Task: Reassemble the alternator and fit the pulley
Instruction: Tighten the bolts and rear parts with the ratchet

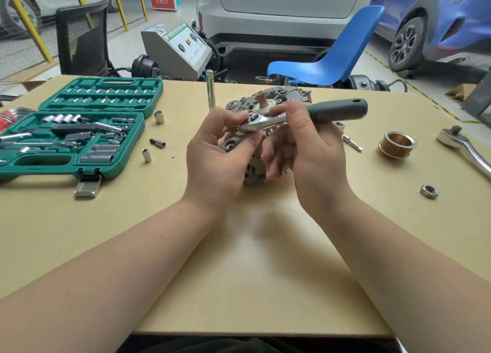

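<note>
The grey alternator (pixel 279 97) stands on the wooden table (pixel 252 246) behind my hands, its shaft end pointing up. Over it I hold a small ratchet (pixel 268 121) with a dark green handle pointing right. My left hand (pixel 220 153) pinches the ratchet's chrome head between thumb and fingers. My right hand (pixel 305 145) grips the ratchet where the neck meets the handle. The copper-coloured grooved pulley (pixel 397 144) lies apart on the table to the right. A loose nut (pixel 429 191) lies nearer the front right.
An open green socket set (pixel 79 129) fills the table's left. Loose sockets (pixel 159 116) and bits lie beside it. An upright extension bar (pixel 210 91) stands behind the alternator. A large chrome ratchet (pixel 467 146) lies at the right edge. A blue chair (pixel 332 57) stands beyond the table.
</note>
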Action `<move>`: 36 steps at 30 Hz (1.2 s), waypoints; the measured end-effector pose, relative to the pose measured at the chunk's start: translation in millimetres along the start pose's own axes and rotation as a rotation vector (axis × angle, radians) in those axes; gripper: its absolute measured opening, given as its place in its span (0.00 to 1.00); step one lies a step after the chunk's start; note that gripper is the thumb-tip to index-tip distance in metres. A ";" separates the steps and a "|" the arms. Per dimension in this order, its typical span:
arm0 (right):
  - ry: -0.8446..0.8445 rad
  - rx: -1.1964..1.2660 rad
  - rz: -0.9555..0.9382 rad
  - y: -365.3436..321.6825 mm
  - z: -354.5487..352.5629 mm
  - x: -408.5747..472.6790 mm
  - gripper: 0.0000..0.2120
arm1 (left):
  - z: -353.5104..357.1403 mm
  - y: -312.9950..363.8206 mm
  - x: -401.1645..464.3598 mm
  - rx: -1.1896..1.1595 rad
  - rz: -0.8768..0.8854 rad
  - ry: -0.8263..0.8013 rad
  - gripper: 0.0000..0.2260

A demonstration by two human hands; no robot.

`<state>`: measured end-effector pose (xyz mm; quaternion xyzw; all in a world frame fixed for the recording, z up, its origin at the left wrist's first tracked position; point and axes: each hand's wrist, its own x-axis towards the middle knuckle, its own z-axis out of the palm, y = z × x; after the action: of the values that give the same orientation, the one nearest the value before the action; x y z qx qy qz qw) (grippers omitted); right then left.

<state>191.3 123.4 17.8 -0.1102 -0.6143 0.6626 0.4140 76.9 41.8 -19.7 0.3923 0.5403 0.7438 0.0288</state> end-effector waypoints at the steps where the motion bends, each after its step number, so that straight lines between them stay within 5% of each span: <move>1: -0.015 0.022 0.053 -2.3 -1.2 4.8 0.16 | 0.4 -0.1 -0.5 0.001 -0.002 0.006 0.15; 10: -0.069 0.144 0.317 -22.0 -10.5 32.6 0.17 | 0.4 -0.6 -1.1 -0.004 -0.003 0.012 0.14; 18: -0.058 0.032 0.060 -10.2 -8.3 16.5 0.02 | -1.5 1.1 -0.4 0.033 0.012 -0.010 0.16; 36: -0.073 -0.160 -0.196 1.7 -13.7 12.5 0.05 | -3.5 2.0 0.8 0.050 0.005 -0.029 0.13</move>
<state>191.6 142.1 17.7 -0.0583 -0.6877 0.5715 0.4439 75.0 38.6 -18.0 0.4050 0.5571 0.7245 0.0250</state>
